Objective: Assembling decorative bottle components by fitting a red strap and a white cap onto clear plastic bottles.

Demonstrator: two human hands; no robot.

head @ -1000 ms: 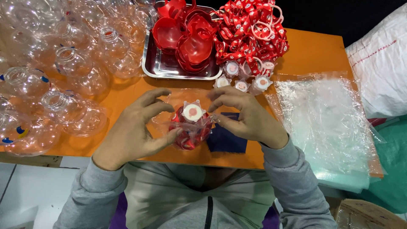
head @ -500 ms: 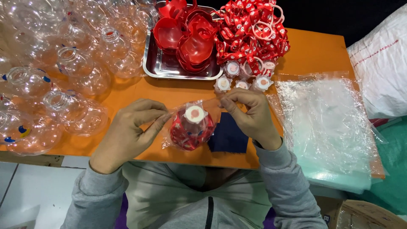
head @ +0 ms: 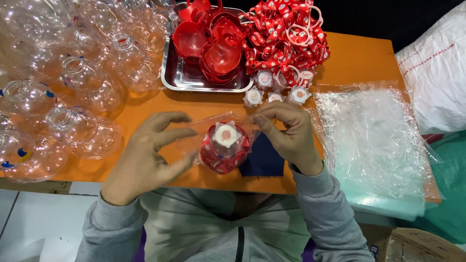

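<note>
At the centre of the frame a small red bottle (head: 224, 151) with a white cap sits inside a clear plastic bag (head: 213, 131), held just above the orange worktop (head: 364, 60). The right hand (head: 290, 138) pinches the bag's upper edge, its fingers (head: 264, 119) closed narrow on the film at the bottle's upper right. The left hand (head: 145, 155) is at the bag's left side, fingers spread wide and curled; the thumb seems to touch the film low down, but whether it truly grips cannot be told.

The step in hand looks like bagging: the bottle is already in, and the mouth of the bag is being drawn up or straightened. The next move would call for both hands to take the open edge and bring the film together over the cap, with a light touch so the thin plastic does not tear or slip.

A dark blue square (head: 264, 160) lies on the worktop under the right wrist. In the upper left of the frame stands a crowd of empty clear bottles (head: 82, 73). A metal tray (head: 177, 77) at top centre holds red plastic parts (head: 213, 43), with a heap of red patterned ribbons (head: 286, 34) just beside it and a few white caps (head: 274, 94) below. A stack of clear bags (head: 374, 140) lies at the right.
</note>
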